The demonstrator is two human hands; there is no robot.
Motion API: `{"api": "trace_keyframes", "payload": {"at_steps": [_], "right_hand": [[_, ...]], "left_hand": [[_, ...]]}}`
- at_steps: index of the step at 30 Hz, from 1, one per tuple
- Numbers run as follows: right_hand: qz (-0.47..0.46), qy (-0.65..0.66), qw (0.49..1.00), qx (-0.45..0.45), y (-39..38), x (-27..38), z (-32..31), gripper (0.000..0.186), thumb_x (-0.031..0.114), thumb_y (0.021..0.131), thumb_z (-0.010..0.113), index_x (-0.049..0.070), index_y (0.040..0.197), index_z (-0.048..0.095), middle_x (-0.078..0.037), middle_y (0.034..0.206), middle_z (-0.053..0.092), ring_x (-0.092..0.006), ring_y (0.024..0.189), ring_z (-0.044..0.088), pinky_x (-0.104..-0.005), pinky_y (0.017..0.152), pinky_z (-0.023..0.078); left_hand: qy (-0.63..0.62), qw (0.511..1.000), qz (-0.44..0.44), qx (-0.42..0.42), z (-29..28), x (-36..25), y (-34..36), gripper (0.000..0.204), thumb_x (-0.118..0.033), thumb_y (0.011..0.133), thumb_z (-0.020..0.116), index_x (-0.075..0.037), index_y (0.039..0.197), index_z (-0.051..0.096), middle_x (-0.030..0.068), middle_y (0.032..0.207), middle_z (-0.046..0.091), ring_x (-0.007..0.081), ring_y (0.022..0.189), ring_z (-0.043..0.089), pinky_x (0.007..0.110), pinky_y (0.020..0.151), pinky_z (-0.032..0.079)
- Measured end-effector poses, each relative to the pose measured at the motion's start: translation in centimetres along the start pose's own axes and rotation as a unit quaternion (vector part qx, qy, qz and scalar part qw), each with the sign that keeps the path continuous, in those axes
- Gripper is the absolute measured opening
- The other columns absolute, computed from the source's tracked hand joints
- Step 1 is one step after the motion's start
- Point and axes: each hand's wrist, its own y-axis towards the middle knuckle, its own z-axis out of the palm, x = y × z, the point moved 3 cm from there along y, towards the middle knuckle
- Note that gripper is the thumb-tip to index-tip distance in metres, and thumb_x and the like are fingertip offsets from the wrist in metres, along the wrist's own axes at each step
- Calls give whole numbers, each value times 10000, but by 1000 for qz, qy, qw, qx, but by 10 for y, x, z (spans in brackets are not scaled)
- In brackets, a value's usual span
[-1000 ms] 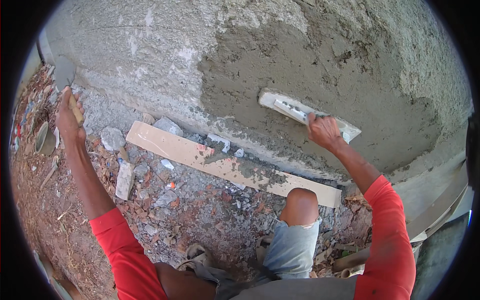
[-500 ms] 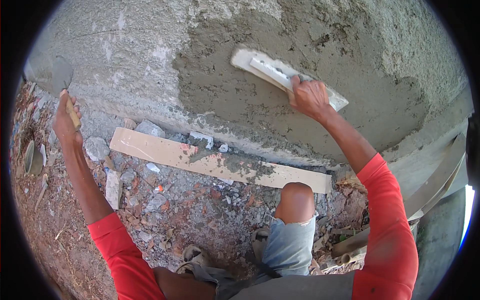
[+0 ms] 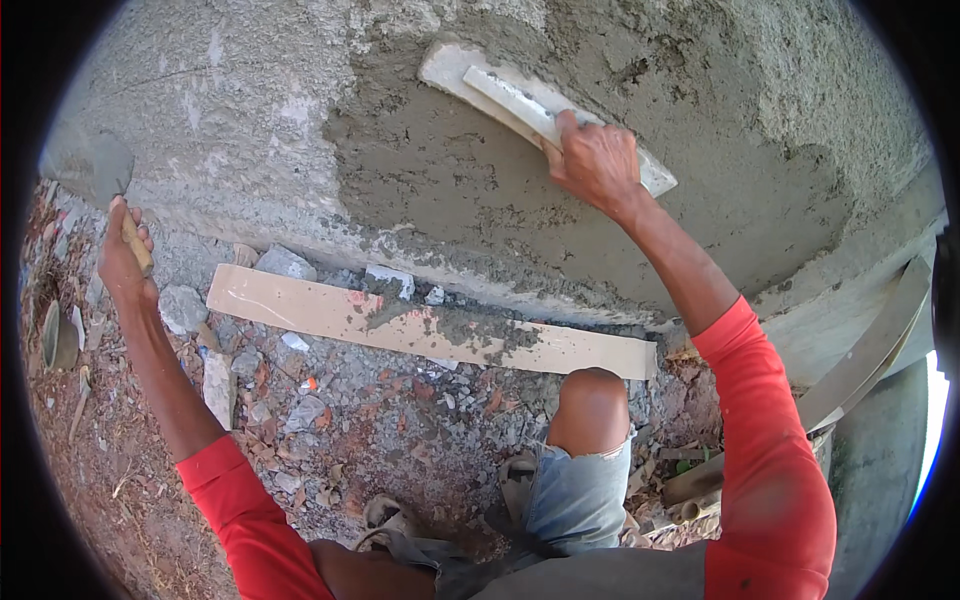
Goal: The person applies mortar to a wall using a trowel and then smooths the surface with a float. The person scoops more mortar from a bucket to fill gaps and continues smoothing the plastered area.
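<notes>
Outdoor building site | partly plastered wall (image 3: 240,120) | wet mortar (image 3: 470,185) | mortar-spattered board (image 3: 430,324) | rubble-strewn earth (image 3: 400,430)

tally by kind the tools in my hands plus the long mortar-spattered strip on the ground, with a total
Float, in the right hand: 1
Trowel, in the left hand: 1
Long pale strip, mortar-spattered, below the wall: 1
Total: 3

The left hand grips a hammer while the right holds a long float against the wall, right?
Not a hammer: the head view shows the left hand gripping a trowel. The right hand does hold a long float against the wall.
</notes>
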Motion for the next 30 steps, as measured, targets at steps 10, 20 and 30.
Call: {"api": "trace_keyframes", "payload": {"at_steps": [10,20,30], "right_hand": [[9,1,999,-42,3,-16,-5,346,317,912,687,13,1020,564,-205,616,668,-388,578,699,-517,610,557],[38,15,999,-30,-7,-49,-14,384,387,959,672,12,958,588,-187,585,650,-381,505,651,-488,540,522],[80,5,997,21,-28,-77,-23,395,383,947,683,-3,937,597,-182,579,641,-349,528,672,-475,518,510]], "left_hand": [[13,1000,-10,24,22,10,-3,489,-336,967,752,-19,1328,664,65,1034,685,84,726,557,231,621,463],[62,998,-7,23,16,28,-1,453,-359,988,722,-50,1316,682,21,994,672,68,730,544,228,619,454],[51,999,-5,0,29,41,7,393,-349,994,717,-51,1251,701,20,996,672,68,729,545,224,617,452]]}}
